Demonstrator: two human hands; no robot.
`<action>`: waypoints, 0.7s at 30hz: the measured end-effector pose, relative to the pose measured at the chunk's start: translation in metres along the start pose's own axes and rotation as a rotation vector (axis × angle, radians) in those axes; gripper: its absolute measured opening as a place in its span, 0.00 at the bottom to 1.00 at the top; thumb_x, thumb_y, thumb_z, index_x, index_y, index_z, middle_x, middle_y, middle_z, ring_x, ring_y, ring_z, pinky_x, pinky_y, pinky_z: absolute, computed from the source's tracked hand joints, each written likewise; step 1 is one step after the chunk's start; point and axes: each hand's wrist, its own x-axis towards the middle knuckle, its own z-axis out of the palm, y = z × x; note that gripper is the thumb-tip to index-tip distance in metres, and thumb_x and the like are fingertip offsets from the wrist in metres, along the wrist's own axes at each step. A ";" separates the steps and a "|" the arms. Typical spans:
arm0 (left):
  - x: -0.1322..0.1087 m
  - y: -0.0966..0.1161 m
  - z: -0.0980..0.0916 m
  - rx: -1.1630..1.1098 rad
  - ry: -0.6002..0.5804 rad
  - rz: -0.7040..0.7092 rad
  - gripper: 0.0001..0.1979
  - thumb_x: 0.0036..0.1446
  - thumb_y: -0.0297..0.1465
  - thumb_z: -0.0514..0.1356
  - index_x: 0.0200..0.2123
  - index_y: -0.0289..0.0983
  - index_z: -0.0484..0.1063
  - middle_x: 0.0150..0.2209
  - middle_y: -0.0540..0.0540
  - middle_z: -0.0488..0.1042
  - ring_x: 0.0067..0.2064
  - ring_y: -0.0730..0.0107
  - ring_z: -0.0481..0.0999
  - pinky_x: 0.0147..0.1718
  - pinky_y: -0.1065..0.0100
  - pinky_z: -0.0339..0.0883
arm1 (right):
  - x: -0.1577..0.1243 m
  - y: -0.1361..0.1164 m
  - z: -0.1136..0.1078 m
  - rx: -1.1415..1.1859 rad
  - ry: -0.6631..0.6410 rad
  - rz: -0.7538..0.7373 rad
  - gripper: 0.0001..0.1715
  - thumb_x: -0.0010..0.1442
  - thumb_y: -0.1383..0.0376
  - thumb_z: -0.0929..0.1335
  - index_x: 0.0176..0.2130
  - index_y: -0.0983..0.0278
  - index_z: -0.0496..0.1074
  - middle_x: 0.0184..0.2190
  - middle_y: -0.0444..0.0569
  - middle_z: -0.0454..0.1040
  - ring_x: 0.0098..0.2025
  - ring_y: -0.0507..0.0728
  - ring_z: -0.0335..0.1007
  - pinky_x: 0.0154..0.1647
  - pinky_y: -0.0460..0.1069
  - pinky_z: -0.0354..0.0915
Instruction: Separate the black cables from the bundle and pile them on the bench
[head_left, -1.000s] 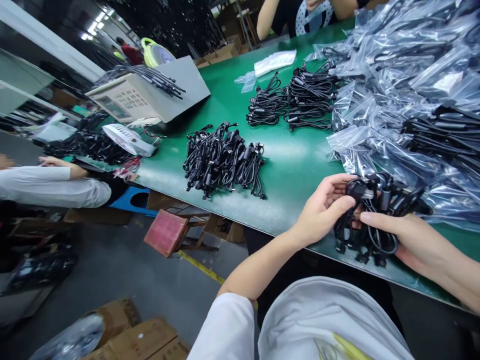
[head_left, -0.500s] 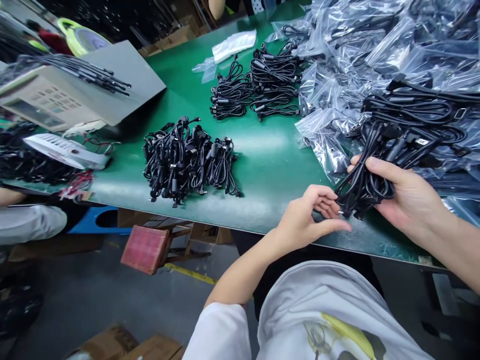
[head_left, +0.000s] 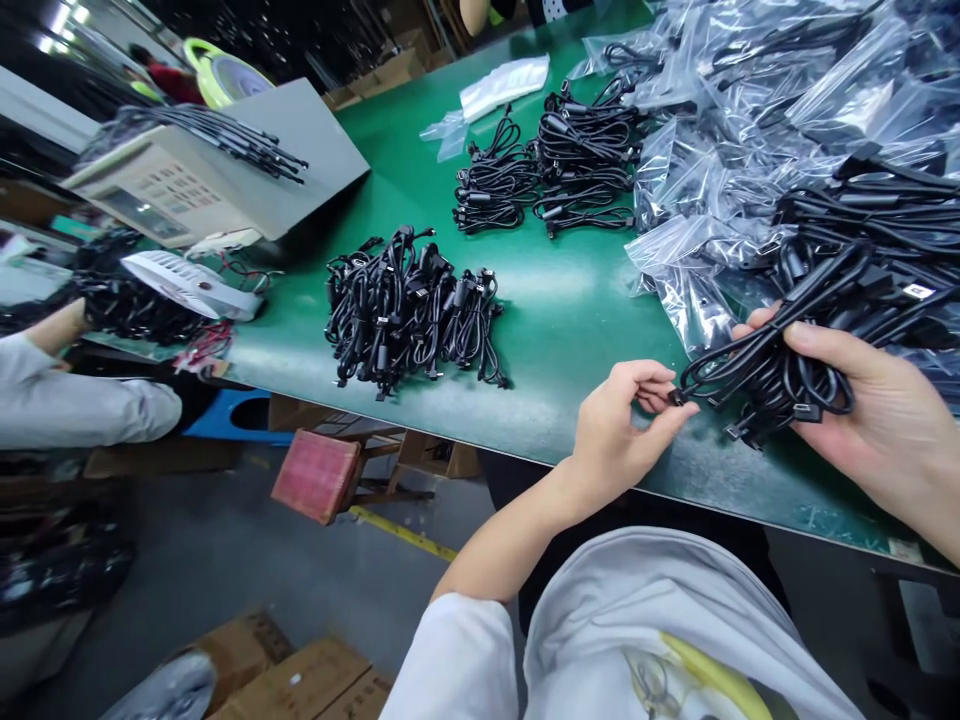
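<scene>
Coiled black cables (head_left: 757, 375) are bunched in my right hand (head_left: 874, 400), its thumb on top and fingers around the bundle. My left hand (head_left: 630, 420) pinches a small cable plug at the bundle's left end between thumb and fingertips. Loose connectors hang under the bundle, just above the green table (head_left: 570, 330). Behind my right hand, more coiled black cables (head_left: 885, 210) lie on a heap of clear plastic bags (head_left: 720, 170). To the left of my hands sits a pile of tied black cables (head_left: 412, 315).
Further back are two cable stacks (head_left: 585, 150) and white plastic bags (head_left: 506, 88). On the left stand a beige machine (head_left: 225, 170) and a white fan-like device (head_left: 187, 285), near another person's sleeve (head_left: 90, 400). A red stool (head_left: 315, 475) is below the table edge.
My left hand has closed from an open curl into a pinch on a cable plug. The right hand has shifted right with the bundle, and one cable end now stretches between the hands.
</scene>
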 end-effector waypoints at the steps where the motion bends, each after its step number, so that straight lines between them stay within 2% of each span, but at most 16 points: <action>1: 0.000 0.000 0.000 0.003 -0.003 0.000 0.17 0.63 0.36 0.68 0.50 0.39 0.68 0.37 0.50 0.76 0.33 0.78 0.77 0.35 0.74 0.76 | 0.001 0.000 0.000 -0.001 0.010 0.005 0.12 0.45 0.60 0.80 0.34 0.53 0.86 0.39 0.39 0.86 0.45 0.58 0.83 0.46 0.46 0.81; 12: 0.000 0.002 0.000 -0.026 -0.012 -0.027 0.17 0.62 0.35 0.68 0.50 0.39 0.68 0.37 0.51 0.76 0.34 0.77 0.77 0.36 0.73 0.76 | 0.003 0.001 -0.002 0.050 0.023 0.049 0.14 0.45 0.62 0.81 0.36 0.55 0.86 0.40 0.41 0.87 0.43 0.56 0.83 0.44 0.42 0.81; 16: -0.001 0.003 0.000 -0.038 -0.036 -0.088 0.18 0.63 0.38 0.67 0.51 0.38 0.68 0.39 0.49 0.77 0.35 0.76 0.78 0.37 0.71 0.76 | 0.002 -0.003 0.002 0.030 0.101 0.107 0.15 0.44 0.62 0.79 0.36 0.54 0.86 0.44 0.42 0.86 0.55 0.61 0.81 0.44 0.44 0.81; 18: 0.000 0.005 -0.004 -0.045 -0.137 -0.135 0.20 0.64 0.42 0.66 0.52 0.37 0.68 0.39 0.47 0.78 0.36 0.73 0.79 0.39 0.70 0.76 | -0.001 -0.004 0.004 0.000 0.183 0.136 0.15 0.43 0.60 0.79 0.36 0.52 0.85 0.45 0.43 0.86 0.61 0.64 0.77 0.43 0.45 0.82; 21: 0.003 0.007 -0.017 -0.005 -0.433 -0.141 0.26 0.63 0.46 0.65 0.56 0.36 0.68 0.42 0.43 0.81 0.42 0.67 0.82 0.45 0.65 0.77 | -0.003 0.000 -0.003 -0.036 0.224 0.187 0.18 0.39 0.55 0.78 0.34 0.49 0.85 0.46 0.44 0.85 0.62 0.70 0.76 0.44 0.51 0.84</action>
